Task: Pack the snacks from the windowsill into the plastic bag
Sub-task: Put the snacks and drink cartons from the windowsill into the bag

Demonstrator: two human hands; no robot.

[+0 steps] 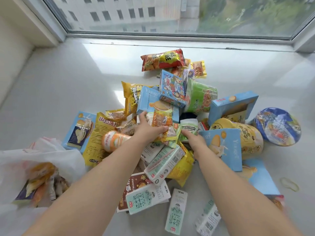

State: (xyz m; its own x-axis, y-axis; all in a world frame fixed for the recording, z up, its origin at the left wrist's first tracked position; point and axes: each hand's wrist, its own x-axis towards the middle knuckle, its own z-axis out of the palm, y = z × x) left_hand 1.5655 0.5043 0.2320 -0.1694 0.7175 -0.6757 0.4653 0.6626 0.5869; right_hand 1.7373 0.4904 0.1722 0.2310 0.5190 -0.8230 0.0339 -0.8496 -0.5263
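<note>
My left hand (146,126) grips a small orange-and-yellow crinkly foil snack packet (162,120) near the top of the heap of snacks, thumb below and fingers curled over its far side. The packet stands almost on end, its long axis running away from me toward the window. My right hand (191,136) is just beside it, fingers closing on a squat white-and-green plastic gum tub (189,127); the grip looks started, though I cannot tell how firmly it sits.

The thin white translucent plastic bag (39,160) lies well to the left of the packet and nearer to me, its mouth loose and a few wrappers showing dimly through the film. So the left hand is the nearer one, and I judge the packet should go across leftward and back.

Around the packet lie stiff pale-blue cardboard biscuit boxes (148,99), a green paper noodle cup (199,97) to the right, and smooth white milk cartons (163,164) closer to me. The foil should crumple easily; the tub is rigid and slick. Most of the heap is not yet packed.
</note>
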